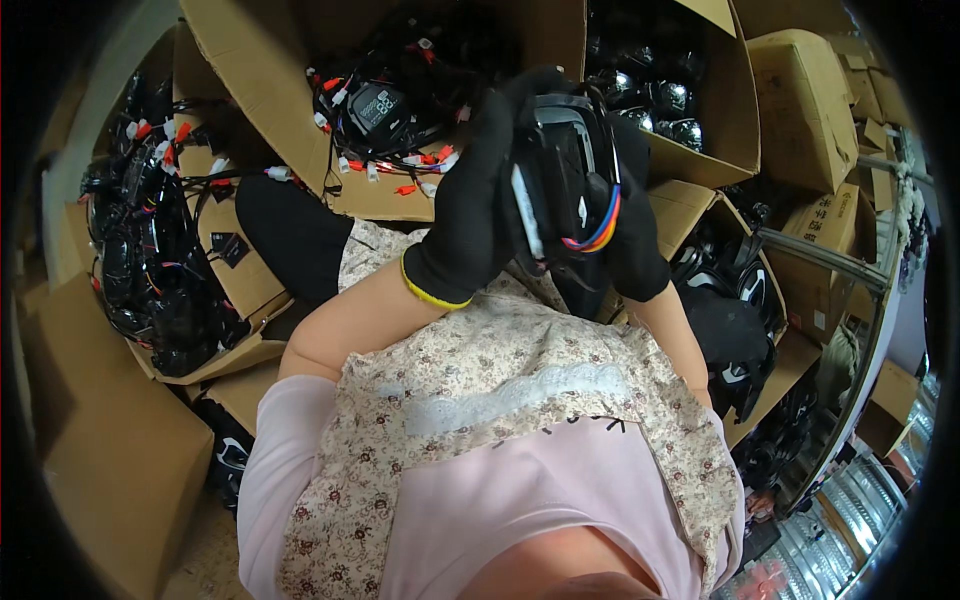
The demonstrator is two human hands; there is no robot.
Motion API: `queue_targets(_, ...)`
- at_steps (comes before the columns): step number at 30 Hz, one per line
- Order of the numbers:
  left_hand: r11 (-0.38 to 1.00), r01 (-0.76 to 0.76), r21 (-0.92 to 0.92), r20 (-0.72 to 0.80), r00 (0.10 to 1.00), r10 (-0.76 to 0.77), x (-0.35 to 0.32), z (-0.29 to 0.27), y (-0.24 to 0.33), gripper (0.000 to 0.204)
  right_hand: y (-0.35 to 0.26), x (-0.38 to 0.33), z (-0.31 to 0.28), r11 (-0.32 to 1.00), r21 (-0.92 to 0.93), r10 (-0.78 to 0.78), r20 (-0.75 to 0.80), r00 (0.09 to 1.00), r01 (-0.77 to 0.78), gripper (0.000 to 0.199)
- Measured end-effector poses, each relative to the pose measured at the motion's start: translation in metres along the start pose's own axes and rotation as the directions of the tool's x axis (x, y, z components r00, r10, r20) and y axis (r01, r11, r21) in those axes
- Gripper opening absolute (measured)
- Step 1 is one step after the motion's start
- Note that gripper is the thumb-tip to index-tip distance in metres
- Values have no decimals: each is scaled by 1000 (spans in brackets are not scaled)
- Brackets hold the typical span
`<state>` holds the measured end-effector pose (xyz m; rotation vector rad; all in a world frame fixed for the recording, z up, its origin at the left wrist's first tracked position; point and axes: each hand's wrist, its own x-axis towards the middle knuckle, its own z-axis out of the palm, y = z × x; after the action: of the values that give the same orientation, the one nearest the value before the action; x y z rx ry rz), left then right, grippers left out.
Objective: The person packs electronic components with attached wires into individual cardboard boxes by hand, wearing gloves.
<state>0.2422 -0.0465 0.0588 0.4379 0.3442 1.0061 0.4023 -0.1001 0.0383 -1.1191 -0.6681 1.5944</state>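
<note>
Beyond the floral apron, a black device with coloured wires was held two-handed: the left grip was curled closed around its left side, the right grip around its right.

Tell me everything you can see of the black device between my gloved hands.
The black device looks like plastic, with a curved grey edging near its upper end and a pale strip along its left side. Blue, red and yellow-orange wires bend around its lower right. It is held between your left hand and right hand, whose black gloves partly cover it.
</note>
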Motion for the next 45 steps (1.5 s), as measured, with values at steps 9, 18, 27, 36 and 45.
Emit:
queue_targets(9, 974, -66, 217, -7, 998, 69, -7, -14, -10, 57, 27, 9, -23, 770, -475, -324, 283, 903, 425, 49)
queue_targets(18, 556, -173, 813, 63, 975, 212, -9, -40, -1, 27, 40, 3, -8, 951, 278, -200, 235, 951, 131, 54)
queue_targets(27, 569, 72, 819, -124, 991, 54, 22, -68, 15, 28, 48, 2, -21, 985, -7, 175, 94, 980, -175, 52)
queue_targets(36, 923, -53, 382, -123, 986, 108, 30, -81, 31, 34, 63, 3, -58, 944, 317, 83, 52, 995, -95, 38)
queue_targets(45, 949, 137, 283, -150, 984, -98, 27, -109, 67, 41, -43, -44, -118, 869, -493, -235, -341, 910, 40, 24)
